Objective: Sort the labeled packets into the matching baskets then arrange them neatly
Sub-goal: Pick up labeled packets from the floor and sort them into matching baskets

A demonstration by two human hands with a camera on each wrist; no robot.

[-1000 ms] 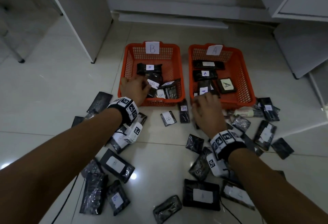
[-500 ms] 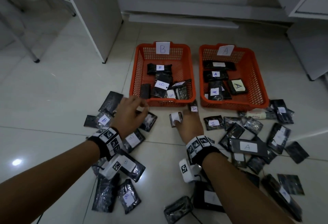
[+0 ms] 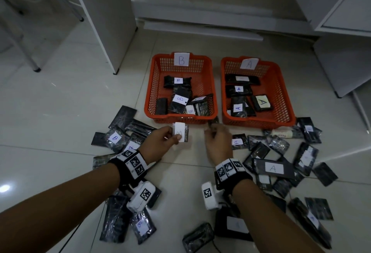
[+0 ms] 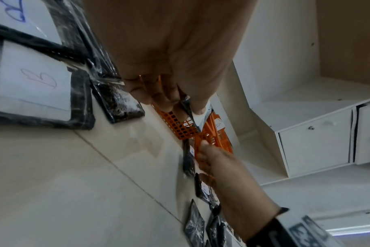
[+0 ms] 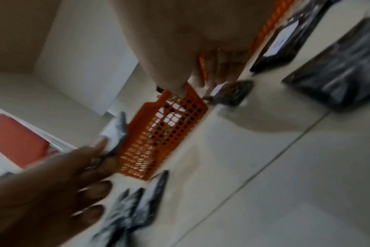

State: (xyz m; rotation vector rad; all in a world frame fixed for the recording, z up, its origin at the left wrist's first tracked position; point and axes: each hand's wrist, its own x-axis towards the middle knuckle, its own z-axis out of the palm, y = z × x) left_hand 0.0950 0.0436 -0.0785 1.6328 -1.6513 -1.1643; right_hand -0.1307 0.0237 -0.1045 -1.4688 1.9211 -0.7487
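White cabinets [image 3: 108, 12] on tiled floor [image 3: 50, 112]

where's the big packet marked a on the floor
In the head view, the big A packet lies on the floor right of the right hand, in front of the A basket.

I saw glossy pale floor tiles [image 3: 60, 124] throwing back light, two orange perforated plastic baskets [image 3: 149, 92], crinkly shiny black plastic packets [image 3: 273, 169] bearing matt white paper labels, and smooth white laminate cabinets [image 3: 108, 18].

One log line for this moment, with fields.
left hand: holds packet | right hand: pinches small packet | baskets: partly filled
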